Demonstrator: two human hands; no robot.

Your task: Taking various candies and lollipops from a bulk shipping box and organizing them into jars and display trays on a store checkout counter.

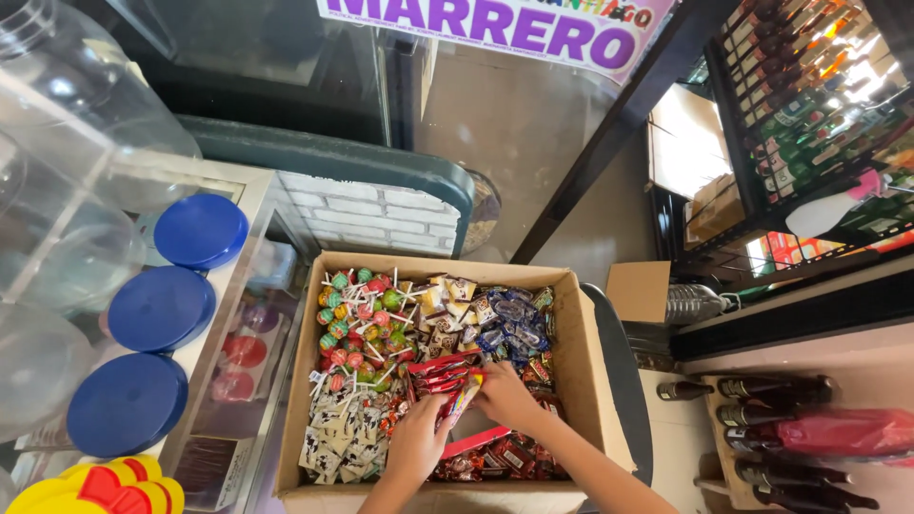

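An open cardboard box [583, 362] holds sorted sweets: red and green lollipops [357, 328] at the far left, brown-and-white wrapped candies [446, 319] in the middle, blue wrapped candies [509, 328] at the far right, pale cow-patterned sweets [335, 433] at the near left. Both my hands reach into the box's near middle. My right hand [505, 395] holds a long red and yellow candy packet [464, 400] above several flat red packets [443, 371]. My left hand [416, 443] rests beside it among the wrappers, fingers bent; whether it grips anything is hidden.
Three clear plastic jars with blue lids [162, 309] lie on a glass display counter [257, 314] at the left. A yellow and red plastic thing [95, 487] sits at the lower left. Dark bottles [781, 428] lie at the right, shelves of bottles [809, 95] stand behind.
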